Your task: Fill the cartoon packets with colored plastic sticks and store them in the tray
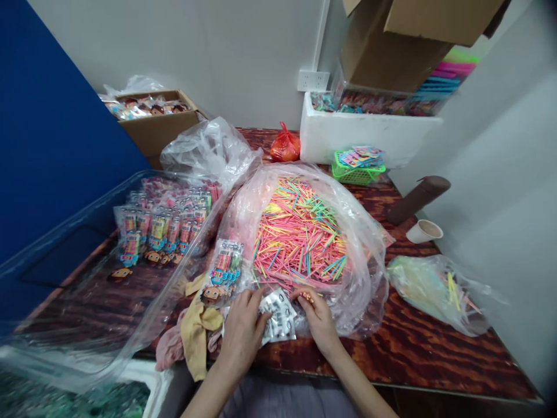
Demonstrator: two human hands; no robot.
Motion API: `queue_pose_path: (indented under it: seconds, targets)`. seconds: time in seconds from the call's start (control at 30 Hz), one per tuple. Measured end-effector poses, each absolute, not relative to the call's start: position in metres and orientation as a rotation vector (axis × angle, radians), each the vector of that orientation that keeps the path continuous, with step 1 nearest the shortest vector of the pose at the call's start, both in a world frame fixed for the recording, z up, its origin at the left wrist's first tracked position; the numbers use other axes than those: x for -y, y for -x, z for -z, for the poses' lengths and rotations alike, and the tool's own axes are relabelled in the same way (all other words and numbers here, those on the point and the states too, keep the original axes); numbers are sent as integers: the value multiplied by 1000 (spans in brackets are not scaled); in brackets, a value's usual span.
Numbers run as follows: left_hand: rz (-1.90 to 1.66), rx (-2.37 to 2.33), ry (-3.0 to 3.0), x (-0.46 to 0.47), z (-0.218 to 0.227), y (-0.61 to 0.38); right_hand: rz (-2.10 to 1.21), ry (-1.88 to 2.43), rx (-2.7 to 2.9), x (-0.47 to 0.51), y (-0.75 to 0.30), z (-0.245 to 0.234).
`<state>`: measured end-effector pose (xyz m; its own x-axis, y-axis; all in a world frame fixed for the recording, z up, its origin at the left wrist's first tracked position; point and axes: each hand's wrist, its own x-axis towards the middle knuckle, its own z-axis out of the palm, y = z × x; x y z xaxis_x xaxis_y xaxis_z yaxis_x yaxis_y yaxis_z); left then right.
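Your left hand holds an empty printed sleeve flat on the table. Your right hand pinches a few sticks. Many filled packets lie stacked to the left. The bag of loose sticks beyond your hands is far from empty.

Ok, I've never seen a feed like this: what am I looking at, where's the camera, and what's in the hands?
There is no machine: one camera worn on a person's head looks down at their two bare hands. The left hand holds a small clear printed plastic packet at the near edge of the dark wooden table. The right hand pinches a few thin coloured sticks beside it. Behind them lies a large clear plastic bag of coloured sticks, with a filled cartoon-printed packet to its left and a white paper cup to the right.
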<state>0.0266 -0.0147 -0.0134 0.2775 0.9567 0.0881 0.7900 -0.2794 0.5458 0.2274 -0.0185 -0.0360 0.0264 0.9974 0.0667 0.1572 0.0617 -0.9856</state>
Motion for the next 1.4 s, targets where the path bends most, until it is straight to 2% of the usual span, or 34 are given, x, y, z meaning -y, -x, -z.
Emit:
queue_pose_path:
  seconds: [0.23,0.47,0.83,1.07,1.4]
  targets:
    - [-596,-1671,-2112,11,6,-23,-1057,1241,1363,18,-229,30]
    - [-479,-1570,-2263,9,2,-22,-1056,1206,1388,16,-228,25]
    - [-760,-1599,-2170,3,6,-18,-1048,1162,1409,14,-226,16]
    - [-802,-1556,-2150,3,13,-13,-1025,1177,1417,13,-225,15]
    - [-1112,-1625,-1765,7,-25,-10,-1042,1190,1413,15,-224,12]
